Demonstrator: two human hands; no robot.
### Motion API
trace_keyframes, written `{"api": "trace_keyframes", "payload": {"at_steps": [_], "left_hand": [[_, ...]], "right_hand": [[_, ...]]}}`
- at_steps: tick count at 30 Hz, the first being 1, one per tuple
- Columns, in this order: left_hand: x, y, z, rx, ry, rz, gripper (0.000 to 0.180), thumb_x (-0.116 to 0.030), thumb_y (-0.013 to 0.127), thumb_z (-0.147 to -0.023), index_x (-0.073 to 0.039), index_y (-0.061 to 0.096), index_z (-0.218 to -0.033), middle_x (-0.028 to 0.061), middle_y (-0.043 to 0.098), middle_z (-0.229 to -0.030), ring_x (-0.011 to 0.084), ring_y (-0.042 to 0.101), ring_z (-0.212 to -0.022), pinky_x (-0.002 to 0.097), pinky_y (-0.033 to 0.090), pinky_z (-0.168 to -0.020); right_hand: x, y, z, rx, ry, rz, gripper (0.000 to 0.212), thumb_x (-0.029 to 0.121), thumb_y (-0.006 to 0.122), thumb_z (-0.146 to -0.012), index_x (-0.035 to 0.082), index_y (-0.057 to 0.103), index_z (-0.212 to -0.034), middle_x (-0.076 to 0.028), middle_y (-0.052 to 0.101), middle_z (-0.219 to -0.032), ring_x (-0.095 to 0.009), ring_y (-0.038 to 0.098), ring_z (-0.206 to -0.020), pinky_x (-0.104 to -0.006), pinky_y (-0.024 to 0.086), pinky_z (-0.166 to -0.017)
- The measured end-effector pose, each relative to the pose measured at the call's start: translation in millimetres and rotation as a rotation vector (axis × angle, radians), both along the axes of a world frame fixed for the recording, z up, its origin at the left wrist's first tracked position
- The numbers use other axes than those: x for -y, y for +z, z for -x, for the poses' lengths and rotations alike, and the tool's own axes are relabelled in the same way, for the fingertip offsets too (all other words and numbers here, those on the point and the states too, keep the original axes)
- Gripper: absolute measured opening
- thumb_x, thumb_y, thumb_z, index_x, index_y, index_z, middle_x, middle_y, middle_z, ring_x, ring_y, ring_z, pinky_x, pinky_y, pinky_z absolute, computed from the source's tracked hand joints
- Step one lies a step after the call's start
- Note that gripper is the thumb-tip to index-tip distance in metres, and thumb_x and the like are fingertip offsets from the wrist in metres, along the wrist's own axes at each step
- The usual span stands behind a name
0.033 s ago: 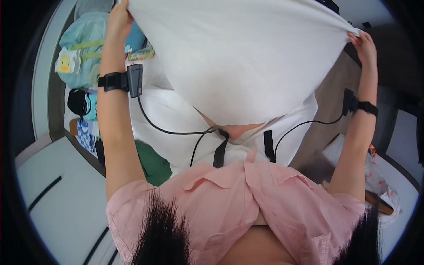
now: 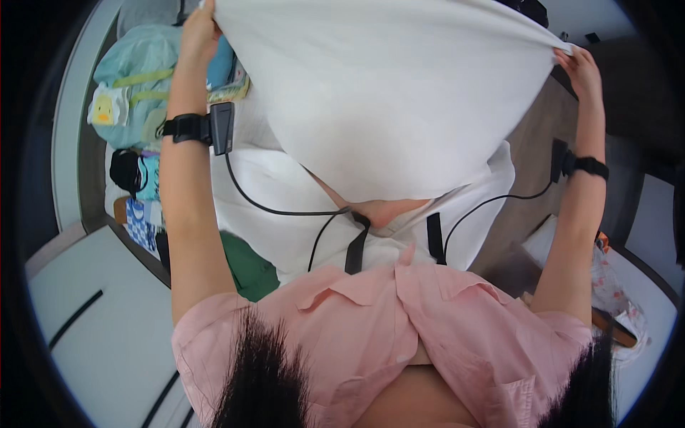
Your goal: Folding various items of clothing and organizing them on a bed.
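A large white cloth [image 2: 385,100] is spread between my raised hands, stretched along its far edge and hanging down toward me. At its upper left, my left hand [image 2: 201,30] has its fingers closed on the corner. My right hand [image 2: 581,70] pinches the opposite corner at the upper right, where the fabric draws into folds. Both arms are extended forward. The cloth's lower edge hangs over my lap, and more white fabric [image 2: 250,189] lies beneath it. Whether the cloth is a garment or a plain sheet, I cannot tell.
On the left are a pale teal bag [image 2: 139,60] with a yellow-faced patch, a black item [image 2: 126,169] and a blue checked cloth [image 2: 140,222]. Green fabric [image 2: 247,267] lies by my left side. Black cables [image 2: 271,212] run from devices on my forearms. A floral-patterned bag [image 2: 617,292] is at right.
My hands have come slightly closer together, the left shifting right and the right shifting left. The white cloth has moved a little with them, still held at both corners.
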State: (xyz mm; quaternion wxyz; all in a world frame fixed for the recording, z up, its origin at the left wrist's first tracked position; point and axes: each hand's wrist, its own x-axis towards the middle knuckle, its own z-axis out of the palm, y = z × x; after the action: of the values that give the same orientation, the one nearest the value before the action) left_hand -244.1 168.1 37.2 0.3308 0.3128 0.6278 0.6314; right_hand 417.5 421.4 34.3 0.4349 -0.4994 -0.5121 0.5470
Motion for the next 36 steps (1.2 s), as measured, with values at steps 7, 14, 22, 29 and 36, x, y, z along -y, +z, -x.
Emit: {"api": "trace_keyframes", "payload": {"at_steps": [7, 14, 22, 29, 36], "left_hand": [[-109.7, -79.6, -59.5, 0.072, 0.056, 0.111, 0.026, -0.024, 0.048, -0.089, -0.001, 0.049, -0.101, 0.0080, 0.057, -0.087, 0.0166, 0.054, -0.075, 0.0318, 0.044, -0.067], [-116.0, -111.7, -71.0, -0.265, 0.216, 0.037, 0.026, -0.019, 0.051, -0.084, 0.004, 0.055, -0.094, 0.0091, 0.059, -0.080, 0.0153, 0.057, -0.071, 0.0243, 0.043, -0.061], [45.4, -165.7, -148.7, -0.674, 0.178, 0.644, 0.040, -0.027, 0.067, -0.071, 0.002, 0.054, -0.095, 0.0122, 0.059, -0.076, 0.0234, 0.058, -0.069, 0.0331, 0.046, -0.064], [82.2, -157.1, -176.4, -0.618, 0.241, 0.654, 0.021, -0.020, 0.062, -0.072, 0.000, 0.058, -0.078, 0.0134, 0.059, -0.067, 0.0252, 0.057, -0.061, 0.0339, 0.045, -0.061], [102.7, -124.1, -185.1, -0.559, 0.396, 0.517, 0.015, -0.016, 0.055, -0.080, -0.001, 0.056, -0.081, 0.0085, 0.054, -0.059, 0.0183, 0.049, -0.053, 0.0308, 0.041, -0.054]], "right_hand": [[-69.6, -92.8, 9.3, -0.043, -0.012, 0.029, 0.024, 0.011, 0.041, -0.092, -0.008, 0.041, -0.106, -0.020, 0.052, -0.104, -0.030, 0.059, -0.093, -0.0343, 0.054, -0.078], [-57.4, -169.9, 4.8, -0.281, -0.251, -0.047, 0.033, 0.017, 0.054, -0.087, -0.004, 0.041, -0.109, -0.017, 0.050, -0.107, -0.029, 0.059, -0.089, -0.0319, 0.053, -0.069], [100.1, -268.2, 11.8, -0.274, -0.052, 0.794, 0.077, 0.067, 0.031, -0.081, 0.011, 0.030, -0.134, -0.010, 0.037, -0.134, -0.028, 0.036, -0.122, -0.0436, 0.030, -0.100], [138.2, -231.6, 20.7, -0.316, 0.014, 0.853, 0.078, 0.064, 0.037, -0.082, 0.005, 0.030, -0.132, -0.012, 0.036, -0.133, -0.026, 0.042, -0.117, -0.0417, 0.039, -0.093], [166.0, -193.8, -30.1, -0.040, 0.318, 0.745, 0.054, 0.021, 0.067, -0.077, -0.003, 0.044, -0.119, -0.011, 0.056, -0.109, -0.021, 0.057, -0.095, -0.0339, 0.048, -0.080]]}}
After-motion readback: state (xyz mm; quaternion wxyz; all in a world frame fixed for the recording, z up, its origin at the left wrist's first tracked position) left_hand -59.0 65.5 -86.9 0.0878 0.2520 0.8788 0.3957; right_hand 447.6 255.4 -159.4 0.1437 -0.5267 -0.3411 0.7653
